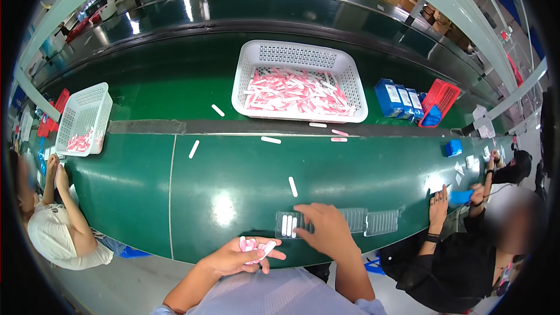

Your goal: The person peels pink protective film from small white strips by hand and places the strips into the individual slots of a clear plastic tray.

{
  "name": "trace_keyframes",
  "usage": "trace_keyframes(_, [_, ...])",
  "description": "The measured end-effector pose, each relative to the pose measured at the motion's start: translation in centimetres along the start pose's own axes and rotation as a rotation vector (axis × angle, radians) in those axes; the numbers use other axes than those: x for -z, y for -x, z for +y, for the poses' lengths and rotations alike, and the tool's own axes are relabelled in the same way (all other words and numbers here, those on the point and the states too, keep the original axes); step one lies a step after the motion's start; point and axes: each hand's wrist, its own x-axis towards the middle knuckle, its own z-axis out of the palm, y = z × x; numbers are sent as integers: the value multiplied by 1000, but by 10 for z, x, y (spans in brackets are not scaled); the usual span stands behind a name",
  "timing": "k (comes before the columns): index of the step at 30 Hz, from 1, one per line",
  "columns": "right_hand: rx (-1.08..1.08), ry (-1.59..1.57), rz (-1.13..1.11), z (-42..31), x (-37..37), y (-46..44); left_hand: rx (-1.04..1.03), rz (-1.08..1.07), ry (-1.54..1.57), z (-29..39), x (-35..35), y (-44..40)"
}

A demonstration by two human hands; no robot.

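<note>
My left hand (248, 255), palm up, is closed around a bunch of small pink-and-white sticks (251, 244) with rounded ends. One white stick pokes out toward its fingertips. Over a clear grooved plastic tray (280, 217), my right hand (326, 226) has its thumb and forefinger apart. Several white sticks (284, 225) stand side by side in the tray's left grooves, the rightmost close to my right thumb. My right hand covers part of the tray. To its right are more grooved tray sections (382, 222). A single white stick (293, 186) lies just above the tray.
A white basket (238, 90) of pink-and-white sticks stands ahead, with loose sticks (270, 140) around it. Blue boxes (389, 98) and a red basket (441, 100) are at right. Another white basket (87, 105) is at left. People (455, 274) sit on both sides, hands at the table.
</note>
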Motion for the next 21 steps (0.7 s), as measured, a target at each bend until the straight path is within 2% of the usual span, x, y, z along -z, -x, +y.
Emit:
trace_keyframes(3, [53,-169,27,-25,-4,12,-1,29,-55,-2,-1,0])
trace_keyframes(5, [-10,-436,-187,-34,-11,19,29,44,-177,-8,2,0])
trace_keyframes(7, [25,-401,-182,-20,-26,23,34,43,-174,-2,-8,0])
trace_keyframes(9, [-118,-500,156,-10,-27,26,23,50,-170,0,-10,1])
trace_keyframes(11, [-166,-622,237,8,-23,28,27,44,-158,-1,-5,5])
trace_keyframes(13, [-202,-1039,329,20,-14,33,13,65,-140,-3,-2,5])
trace_keyframes(14, [-117,-1034,316,30,-13,36,2,81,-124,-3,-1,4])
trace_keyframes(18, [-122,-1039,285,31,-2,45,8,59,-85,-5,2,1])
trace_keyframes(21, [-134,-1013,292,26,3,45,23,16,-173,-2,-2,1])
